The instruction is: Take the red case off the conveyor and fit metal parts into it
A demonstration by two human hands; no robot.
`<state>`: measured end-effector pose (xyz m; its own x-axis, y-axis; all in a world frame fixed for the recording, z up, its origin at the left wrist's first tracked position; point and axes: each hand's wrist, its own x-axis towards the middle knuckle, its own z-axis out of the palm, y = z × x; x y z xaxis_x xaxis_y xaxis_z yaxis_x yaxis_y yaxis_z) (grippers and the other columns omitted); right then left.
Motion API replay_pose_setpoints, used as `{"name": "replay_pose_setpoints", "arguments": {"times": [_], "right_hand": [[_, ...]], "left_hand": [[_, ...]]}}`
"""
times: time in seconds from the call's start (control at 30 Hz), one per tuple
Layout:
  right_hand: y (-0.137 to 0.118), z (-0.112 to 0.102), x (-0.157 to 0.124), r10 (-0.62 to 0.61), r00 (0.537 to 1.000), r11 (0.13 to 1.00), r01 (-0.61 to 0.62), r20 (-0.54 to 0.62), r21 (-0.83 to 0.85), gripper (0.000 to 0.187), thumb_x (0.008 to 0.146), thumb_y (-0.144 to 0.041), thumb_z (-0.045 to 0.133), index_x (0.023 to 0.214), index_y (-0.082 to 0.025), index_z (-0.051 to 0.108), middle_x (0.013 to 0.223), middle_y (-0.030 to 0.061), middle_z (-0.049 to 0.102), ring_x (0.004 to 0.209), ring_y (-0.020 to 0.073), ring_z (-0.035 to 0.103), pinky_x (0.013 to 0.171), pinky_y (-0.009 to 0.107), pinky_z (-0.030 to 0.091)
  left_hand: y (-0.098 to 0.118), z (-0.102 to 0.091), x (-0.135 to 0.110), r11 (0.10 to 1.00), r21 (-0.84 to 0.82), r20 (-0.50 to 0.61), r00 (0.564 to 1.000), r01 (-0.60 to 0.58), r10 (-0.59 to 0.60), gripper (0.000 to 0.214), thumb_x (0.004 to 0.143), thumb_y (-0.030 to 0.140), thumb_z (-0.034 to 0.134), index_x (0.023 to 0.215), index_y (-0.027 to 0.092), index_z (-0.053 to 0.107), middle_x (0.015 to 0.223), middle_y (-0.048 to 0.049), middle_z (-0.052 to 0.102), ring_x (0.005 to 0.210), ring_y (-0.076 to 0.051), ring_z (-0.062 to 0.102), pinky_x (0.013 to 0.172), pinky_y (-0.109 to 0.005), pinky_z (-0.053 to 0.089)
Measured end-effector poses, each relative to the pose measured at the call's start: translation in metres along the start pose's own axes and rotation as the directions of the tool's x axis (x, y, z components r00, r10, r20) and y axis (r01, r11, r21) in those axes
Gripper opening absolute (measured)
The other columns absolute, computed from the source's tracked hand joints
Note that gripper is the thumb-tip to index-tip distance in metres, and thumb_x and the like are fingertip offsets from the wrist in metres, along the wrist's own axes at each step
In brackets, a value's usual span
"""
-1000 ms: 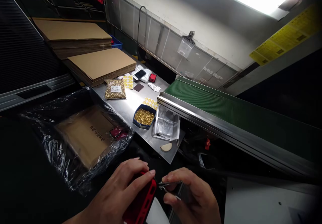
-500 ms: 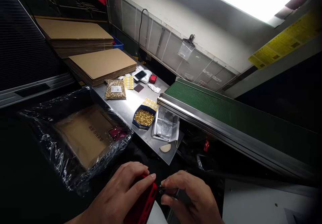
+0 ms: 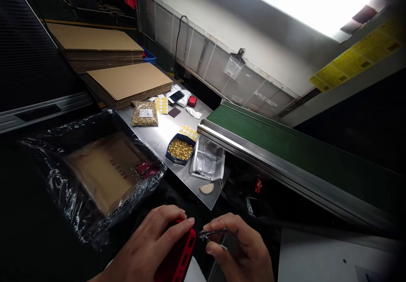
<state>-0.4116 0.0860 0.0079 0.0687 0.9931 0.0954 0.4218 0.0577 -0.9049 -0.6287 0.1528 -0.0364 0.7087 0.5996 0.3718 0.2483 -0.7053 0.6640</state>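
My left hand [image 3: 152, 244] is wrapped round a red phone case [image 3: 185, 258], its edge with oblong cutouts facing right; much of the case is hidden under the fingers. Just right of that edge, my right hand [image 3: 242, 242] pinches small metal nail clippers [image 3: 213, 232] between thumb and forefinger. The clippers' jaws point at the case's upper corner, with a slight gap between them. Beyond the hands, a dark blue tray [image 3: 168, 154] of small gold-coloured pieces [image 3: 180, 149] stands on the metal table [image 3: 147, 136], beside a white bin [image 3: 192, 173] holding clear plastic bags.
At left sits a box lined with black plastic [image 3: 60, 184], holding a cardboard piece and red items. Cardboard stacks [image 3: 127, 81] lie behind it. A green conveyor belt [image 3: 253, 127] runs to the right. A bag of gold pieces [image 3: 144, 115] and a phone [image 3: 176, 97] rest on the table.
The clippers have opened wider, lever and body now apart, as my right thumb moved down from the forefinger. My left hand keeps its hold on the case. The view shifted slightly.
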Motion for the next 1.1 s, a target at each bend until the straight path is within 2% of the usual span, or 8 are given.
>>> {"name": "replay_pose_setpoints", "arguments": {"times": [0.13, 0.37, 0.43, 0.57, 0.63, 0.8, 1.0, 1.1], "right_hand": [[-0.002, -0.002, 0.002, -0.014, 1.0, 0.999, 0.015, 0.013, -0.034, 0.017, 0.084, -0.025, 0.068, 0.1, -0.023, 0.064, 0.084, 0.0037, 0.071, 0.073, 0.0151, 0.067, 0.064, 0.024, 0.054], [-0.003, -0.003, 0.006, -0.01, 0.997, 0.999, 0.013, 0.071, -0.042, 0.014, 0.083, -0.021, 0.069, 0.097, -0.023, 0.065, 0.082, 0.0022, 0.071, 0.069, 0.0136, 0.066, 0.064, 0.024, 0.054], [-0.002, -0.001, 0.004, 0.004, 1.0, 0.999, -0.003, 0.026, -0.036, 0.013, 0.084, -0.022, 0.068, 0.097, -0.024, 0.065, 0.083, 0.0019, 0.071, 0.072, 0.0137, 0.066, 0.066, 0.023, 0.054], [-0.002, 0.005, -0.002, 0.14, 0.975, 0.989, -0.129, -0.175, 0.07, 0.011, 0.084, -0.029, 0.069, 0.094, -0.024, 0.067, 0.085, 0.0033, 0.071, 0.078, 0.0153, 0.067, 0.067, 0.023, 0.054], [-0.002, 0.008, -0.004, 0.16, 0.966, 0.984, -0.141, -0.203, 0.106, 0.014, 0.082, -0.032, 0.071, 0.092, -0.022, 0.068, 0.083, 0.0044, 0.071, 0.077, 0.0163, 0.067, 0.066, 0.023, 0.053], [-0.001, 0.007, -0.002, 0.095, 0.991, 0.993, -0.088, -0.099, 0.078, 0.015, 0.083, -0.031, 0.069, 0.095, -0.022, 0.068, 0.085, 0.005, 0.071, 0.075, 0.0161, 0.066, 0.068, 0.026, 0.054], [-0.001, -0.002, 0.007, -0.059, 0.997, 0.996, 0.061, 0.041, -0.067, 0.018, 0.083, -0.022, 0.068, 0.1, -0.024, 0.063, 0.082, 0.0018, 0.07, 0.071, 0.014, 0.066, 0.063, 0.023, 0.054], [0.0, -0.008, 0.009, -0.054, 0.992, 0.992, 0.066, 0.117, -0.105, 0.018, 0.083, -0.023, 0.069, 0.1, -0.023, 0.062, 0.082, 0.0019, 0.069, 0.069, 0.0136, 0.065, 0.063, 0.024, 0.054]], "left_hand": [[-0.001, 0.002, -0.003, 1.0, 0.014, 0.007, 1.0, -0.001, 0.001, 0.071, 0.085, 0.055, 0.063, 0.141, 0.019, 0.038, 0.135, -0.0108, 0.037, 0.124, -0.025, 0.043, 0.105, -0.032, 0.045], [0.0, 0.004, -0.004, 1.0, 0.022, 0.011, 1.0, -0.009, 0.009, 0.071, 0.084, 0.051, 0.066, 0.14, 0.018, 0.038, 0.133, -0.0114, 0.038, 0.125, -0.027, 0.04, 0.109, -0.038, 0.041], [0.001, 0.004, -0.003, 1.0, 0.025, 0.002, 1.0, -0.005, 0.005, 0.07, 0.084, 0.049, 0.066, 0.14, 0.018, 0.038, 0.133, -0.0115, 0.038, 0.125, -0.027, 0.041, 0.108, -0.037, 0.042], [0.001, 0.002, -0.001, 1.0, 0.024, -0.005, 1.0, 0.001, -0.001, 0.075, 0.079, 0.048, 0.072, 0.14, 0.019, 0.038, 0.134, -0.0105, 0.037, 0.125, -0.025, 0.042, 0.108, -0.033, 0.042], [-0.001, 0.002, -0.001, 1.0, 0.027, -0.012, 1.0, -0.002, 0.002, 0.074, 0.08, 0.049, 0.07, 0.14, 0.019, 0.038, 0.134, -0.0101, 0.037, 0.125, -0.025, 0.041, 0.108, -0.032, 0.041], [-0.002, 0.004, -0.001, 0.999, 0.034, -0.023, 1.0, -0.012, 0.013, 0.072, 0.083, 0.05, 0.066, 0.141, 0.018, 0.038, 0.134, -0.0098, 0.036, 0.126, -0.025, 0.039, 0.106, -0.031, 0.043], [-0.001, 0.007, -0.002, 0.998, 0.06, 0.006, 1.0, 0.005, -0.006, 0.072, 0.079, 0.035, 0.07, 0.141, 0.018, 0.037, 0.134, -0.0112, 0.036, 0.126, -0.028, 0.039, 0.106, -0.039, 0.043], [-0.001, 0.007, -0.003, 0.997, 0.077, 0.022, 1.0, 0.001, -0.003, 0.075, 0.076, 0.036, 0.074, 0.139, 0.017, 0.038, 0.133, -0.0115, 0.036, 0.126, -0.028, 0.039, 0.106, -0.04, 0.044]]}}
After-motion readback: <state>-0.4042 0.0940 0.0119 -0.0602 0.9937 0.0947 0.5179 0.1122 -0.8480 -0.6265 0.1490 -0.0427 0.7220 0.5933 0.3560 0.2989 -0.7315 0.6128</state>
